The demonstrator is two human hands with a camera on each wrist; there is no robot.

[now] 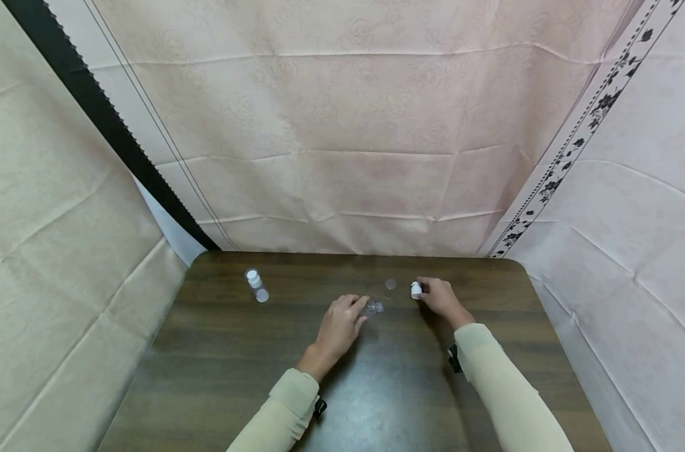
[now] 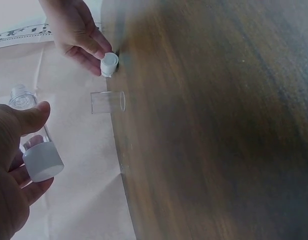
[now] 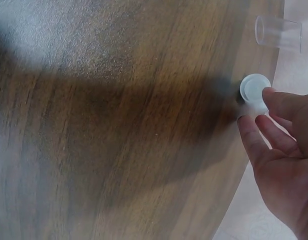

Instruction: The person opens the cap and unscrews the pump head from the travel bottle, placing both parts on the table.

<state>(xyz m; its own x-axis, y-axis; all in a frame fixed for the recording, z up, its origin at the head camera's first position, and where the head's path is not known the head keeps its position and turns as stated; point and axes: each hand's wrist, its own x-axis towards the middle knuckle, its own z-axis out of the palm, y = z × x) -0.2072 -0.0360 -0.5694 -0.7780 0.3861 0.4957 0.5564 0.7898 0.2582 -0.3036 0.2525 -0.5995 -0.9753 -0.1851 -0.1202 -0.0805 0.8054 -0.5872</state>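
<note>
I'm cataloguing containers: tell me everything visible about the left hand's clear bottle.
The clear bottle looks like glass or plastic. Its narrower neck is see-through and uncapped; its transparent body is partly hidden by the left hand, and the opposite end is opaque white. Tipped sideways over the table, neck pointing right in the head view, it is gripped between thumb and fingers. Contents can't be made out.

Pale cloth (image 1: 348, 125) behind wooden table (image 1: 206, 376)

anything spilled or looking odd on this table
Nothing looks spilled or damaged. The one slightly odd thing is the bottle in the left hand: it is tipped sideways with its neck uncapped, while the other bottle has its white top on.
</note>
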